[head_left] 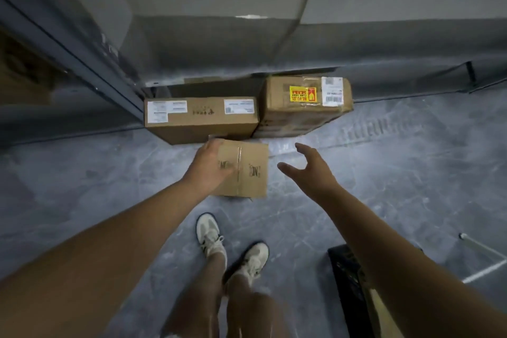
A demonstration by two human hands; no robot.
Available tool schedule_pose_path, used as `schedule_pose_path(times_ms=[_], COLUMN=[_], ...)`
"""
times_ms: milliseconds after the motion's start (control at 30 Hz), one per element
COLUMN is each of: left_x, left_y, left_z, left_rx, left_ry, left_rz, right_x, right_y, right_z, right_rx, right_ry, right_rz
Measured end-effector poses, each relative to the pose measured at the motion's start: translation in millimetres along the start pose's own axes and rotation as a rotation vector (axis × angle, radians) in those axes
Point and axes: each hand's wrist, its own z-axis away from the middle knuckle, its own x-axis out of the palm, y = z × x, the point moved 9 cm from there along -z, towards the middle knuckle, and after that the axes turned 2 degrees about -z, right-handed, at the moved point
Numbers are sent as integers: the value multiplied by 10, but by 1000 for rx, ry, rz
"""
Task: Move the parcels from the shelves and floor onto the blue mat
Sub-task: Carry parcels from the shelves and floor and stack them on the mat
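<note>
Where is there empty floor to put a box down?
Bare grey floor right of the right hand, between the yellow-stickered box and black crate; more left of the left hand. Crowded ahead: long labelled box, small box close together.

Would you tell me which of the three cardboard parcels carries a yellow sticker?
The brown cardboard parcel at back right; the long parcel and small parcel lack it.
</note>
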Motion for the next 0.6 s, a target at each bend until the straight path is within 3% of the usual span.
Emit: schedule_pose_path(times_ms=[167,400,600], left_x=[513,1604,2298], left_y=[-1122,-2690,-3140], left_z=[-643,-1490,-1866], left_rx=[-193,-433,-490], left_ry=[103,119,181], left_rz=[14,112,364], right_x=[822,2185,2910], right_y=[873,2176,2707], right_z=[-1018,-2268,-2581], right_rx=[75,217,341], right_ry=[-94,-163,-210], right_rz=[-18,-72,-370])
